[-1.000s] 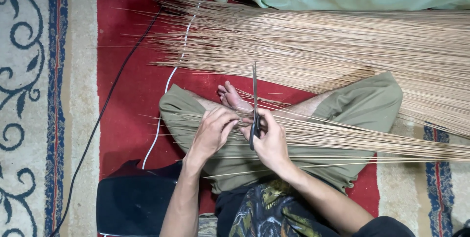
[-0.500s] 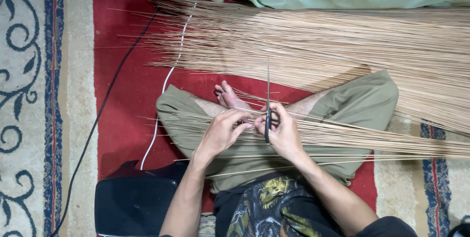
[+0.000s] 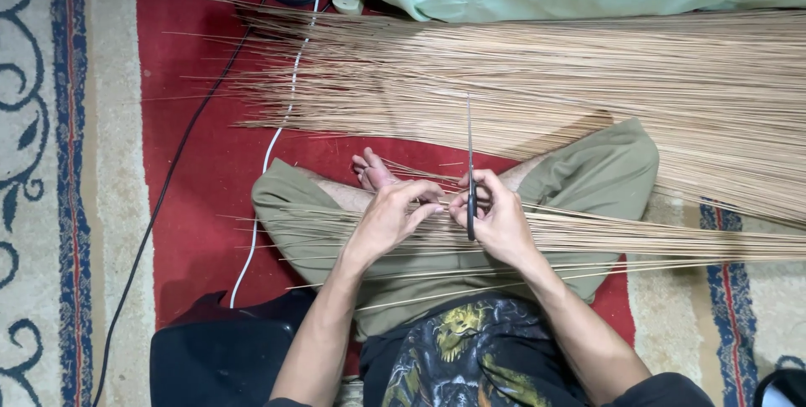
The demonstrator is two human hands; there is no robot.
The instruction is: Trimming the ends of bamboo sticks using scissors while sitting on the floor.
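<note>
Here we see the right hand closed around a pair of dark scissors, blades shut and pointing away from the body. The left hand pinches thin tan sticks between thumb and fingers, its fingertips just beside the right hand. Those sticks lie across the olive-clad crossed legs. A big pile of sticks spreads over the red carpet beyond, near a white cable.
</note>
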